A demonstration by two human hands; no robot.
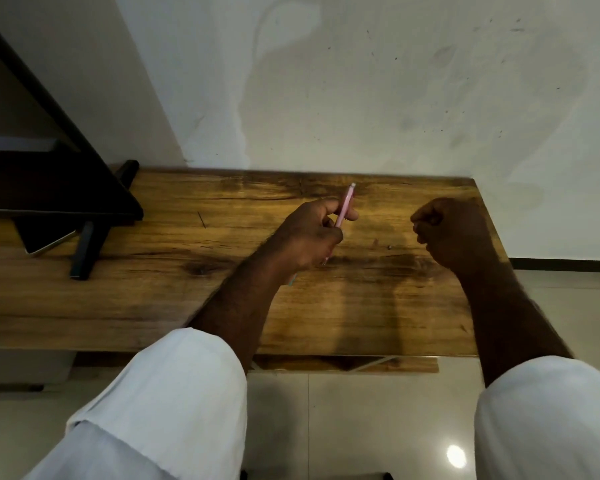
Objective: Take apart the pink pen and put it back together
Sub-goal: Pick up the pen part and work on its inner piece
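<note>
The left hand (309, 233) grips the pen (343, 206) above the table (153, 306), fingers and thumb curled round the middle of the barrel. The pen's long axis runs away from the person and leans a little to the right. Its pale-tipped end stands clear above the fingers, toward the wall, and its other end pokes out below the palm, close to the wood. The right hand (454, 230) hovers off to the right at much the same height, well apart from the pen, with its fingers curled into a loose fist. Whether that fist encloses some small part of the pen cannot be told from this angle. The pen is wholly in the left hand's keeping, so the coming move probably falls to the right hand. It would need to cross leftward to the free upper end, which is the nearer and more exposed of the two ends. Any twist or pull would then have to follow the slanted axis rather than go straight across it.
</note>
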